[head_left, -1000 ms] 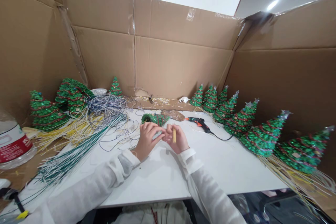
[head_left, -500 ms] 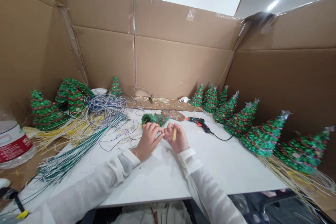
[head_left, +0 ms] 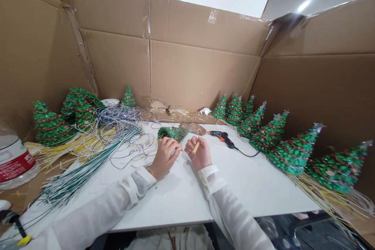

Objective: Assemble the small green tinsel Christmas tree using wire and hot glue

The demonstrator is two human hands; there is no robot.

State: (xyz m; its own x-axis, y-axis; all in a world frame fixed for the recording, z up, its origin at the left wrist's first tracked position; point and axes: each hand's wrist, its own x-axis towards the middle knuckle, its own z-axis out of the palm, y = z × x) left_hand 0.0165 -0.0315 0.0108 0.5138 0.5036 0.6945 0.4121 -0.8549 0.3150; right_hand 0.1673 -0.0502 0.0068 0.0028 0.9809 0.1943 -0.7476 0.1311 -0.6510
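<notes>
The short, pale-yellow stick (head_left: pixel 196 147), upright a half-second ago, now slants across the fingers of the right hand (head_left: pixel 202 158) at the centre of the frame, so it looks to me parked rather than in use. That grip is curled round it, palm turned inward. Just left, the left hand (head_left: pixel 164 158) arches with thumb and fingertips drawn together; I can't tell whether they pinch anything. Both forearms slope up over the white bench (head_left: pixel 234 187), toward the green, cone-shaped, red-garlanded tree (head_left: pixel 180 133) lying sideways behind the fingers.
</notes>
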